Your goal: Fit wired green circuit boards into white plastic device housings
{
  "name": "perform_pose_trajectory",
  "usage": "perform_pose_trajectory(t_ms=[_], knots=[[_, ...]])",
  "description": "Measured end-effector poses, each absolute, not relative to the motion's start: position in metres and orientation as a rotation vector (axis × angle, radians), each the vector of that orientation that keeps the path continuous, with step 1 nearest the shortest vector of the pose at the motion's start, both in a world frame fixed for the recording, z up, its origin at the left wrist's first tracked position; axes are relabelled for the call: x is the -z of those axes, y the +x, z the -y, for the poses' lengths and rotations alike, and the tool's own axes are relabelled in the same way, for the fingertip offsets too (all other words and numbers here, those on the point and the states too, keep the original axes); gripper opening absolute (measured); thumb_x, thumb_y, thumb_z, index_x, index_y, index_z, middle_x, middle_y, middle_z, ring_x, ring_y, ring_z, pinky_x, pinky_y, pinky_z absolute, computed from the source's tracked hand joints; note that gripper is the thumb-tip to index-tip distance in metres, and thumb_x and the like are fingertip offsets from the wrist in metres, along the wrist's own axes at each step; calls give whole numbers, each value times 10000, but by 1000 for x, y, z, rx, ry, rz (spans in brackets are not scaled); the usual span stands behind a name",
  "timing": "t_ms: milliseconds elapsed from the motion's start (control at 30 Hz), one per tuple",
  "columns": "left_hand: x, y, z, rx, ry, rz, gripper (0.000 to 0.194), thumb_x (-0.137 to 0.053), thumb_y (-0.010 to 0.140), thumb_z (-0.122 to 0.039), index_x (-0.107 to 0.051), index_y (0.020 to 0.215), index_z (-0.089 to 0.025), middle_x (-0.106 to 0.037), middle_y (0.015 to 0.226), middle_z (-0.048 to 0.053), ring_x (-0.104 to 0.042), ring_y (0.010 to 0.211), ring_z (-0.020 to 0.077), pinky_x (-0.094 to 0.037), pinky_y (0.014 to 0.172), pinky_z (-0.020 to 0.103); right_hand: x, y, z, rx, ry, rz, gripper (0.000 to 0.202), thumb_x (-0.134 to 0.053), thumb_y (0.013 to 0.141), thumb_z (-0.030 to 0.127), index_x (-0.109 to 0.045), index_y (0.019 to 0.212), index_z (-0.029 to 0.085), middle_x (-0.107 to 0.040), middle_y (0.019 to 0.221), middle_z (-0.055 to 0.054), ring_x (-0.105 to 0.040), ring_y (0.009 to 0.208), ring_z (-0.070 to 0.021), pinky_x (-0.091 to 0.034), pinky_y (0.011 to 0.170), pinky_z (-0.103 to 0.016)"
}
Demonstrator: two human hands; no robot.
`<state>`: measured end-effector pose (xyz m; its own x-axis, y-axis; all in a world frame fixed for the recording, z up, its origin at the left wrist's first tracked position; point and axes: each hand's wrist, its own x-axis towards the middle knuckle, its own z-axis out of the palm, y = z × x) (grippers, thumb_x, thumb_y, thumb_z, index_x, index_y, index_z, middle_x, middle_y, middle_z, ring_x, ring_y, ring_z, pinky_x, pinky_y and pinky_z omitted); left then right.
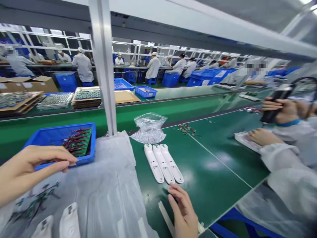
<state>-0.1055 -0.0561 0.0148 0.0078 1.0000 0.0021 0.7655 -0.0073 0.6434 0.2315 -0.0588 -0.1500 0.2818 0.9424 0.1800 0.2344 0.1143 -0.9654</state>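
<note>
Three white plastic shells point(163, 163) lie side by side on the green table. My right hand point(182, 210) is just below their lower ends, fingers bent and apart, with nothing visible in it. At the left, my left hand point(47, 163) hovers at the front rim of a blue bin point(92, 142); its thumb and fingertips are pinched together, and anything between them is too small to make out. Green boards with dark red wires point(79, 142) fill the bin. Below it, more wired boards point(37, 201) and two white shells point(70, 221) rest on a pale foam sheet point(109, 185).
A clear zip bag point(150, 127) and a small pile of wired parts point(188, 129) lie behind the shells. A metal post point(104, 66) rises behind the foam sheet. At right, another person's hands hold a dark tool point(276, 102) and a white shell.
</note>
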Motion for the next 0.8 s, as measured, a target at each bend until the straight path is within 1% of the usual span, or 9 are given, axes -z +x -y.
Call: perform_pose_trajectory(t_ms=[100, 267, 400, 467, 567, 633, 667, 700, 800], knots=[[2, -143, 95, -520, 1666, -2016, 164, -571, 679, -356, -665, 757, -247, -658, 798, -103, -540, 825, 155, -368, 772, 238, 152, 234, 54, -812, -1392, 1200, 202, -518, 734, 385, -545, 791, 193, -464, 1069, -86, -405, 1065, -262, -281, 935, -445], [55, -176, 133, -501, 1417, -2106, 183, -569, 678, -407, -650, 778, -277, -666, 810, -66, -559, 800, 176, -404, 704, 231, 119, 218, 59, -1004, -1519, 1441, 279, -572, 653, 434, -609, 829, 221, -538, 1083, -87, -443, 1057, -306, -342, 893, -439], [88, -185, 128, -584, 1489, -2154, 188, -528, 702, -394, -631, 757, -248, -656, 788, -51, -567, 755, 171, -406, 657, 219, 73, 170, 84, -1166, -1162, 1961, 199, -518, 747, 304, -617, 914, 263, -610, 988, -49, -544, 935, -235, -417, 827, -338], [97, -185, 115, -499, 1622, -2142, 198, -493, 724, -381, -621, 776, -239, -654, 807, -41, -567, 751, 169, -403, 647, 216, 64, 138, 96, -1202, -916, 2335, 222, -543, 745, 283, -604, 952, 229, -619, 961, -56, -576, 871, -220, -454, 764, -298], [104, -182, 92, -402, 1788, -2081, 225, -452, 732, -335, -617, 824, -213, -646, 855, 7, -566, 777, 186, -404, 681, 242, 77, 92, 108, -1008, -974, 2619, 456, -654, 609, 425, -591, 942, 120, -620, 847, -114, -606, 684, -273, -489, 558, -336], [108, -180, 81, -395, 1844, -2036, 225, -433, 711, -268, -625, 812, -206, -636, 872, 31, -565, 811, 199, -400, 720, 266, 96, 67, 114, -882, -1180, 2701, 714, -716, 457, 509, -551, 1015, 96, -599, 899, -158, -604, 582, -307, -468, 445, -371], [109, -179, 78, -390, 1871, -2019, 224, -430, 692, -237, -630, 789, -209, -634, 863, 34, -566, 815, 203, -400, 730, 273, 107, 58, 116, -814, -1267, 2704, 766, -724, 437, 509, -530, 1055, 100, -593, 923, -169, -604, 558, -313, -455, 411, -371], [111, -178, 76, -383, 1899, -2002, 222, -430, 673, -215, -635, 758, -215, -635, 841, 33, -572, 805, 205, -404, 727, 277, 119, 51, 117, -739, -1322, 2680, 732, -716, 476, 484, -519, 1074, 113, -596, 929, -168, -606, 540, -302, -444, 386, -353], [122, -180, 76, -356, 1962, -1935, 203, -445, 631, -207, -640, 685, -228, -644, 758, 24, -590, 715, 197, -431, 663, 259, 150, 40, 122, -520, -1296, 2457, 283, -528, 749, 208, -541, 1030, 182, -630, 908, -108, -588, 454, -158, -396, 355, -223]])
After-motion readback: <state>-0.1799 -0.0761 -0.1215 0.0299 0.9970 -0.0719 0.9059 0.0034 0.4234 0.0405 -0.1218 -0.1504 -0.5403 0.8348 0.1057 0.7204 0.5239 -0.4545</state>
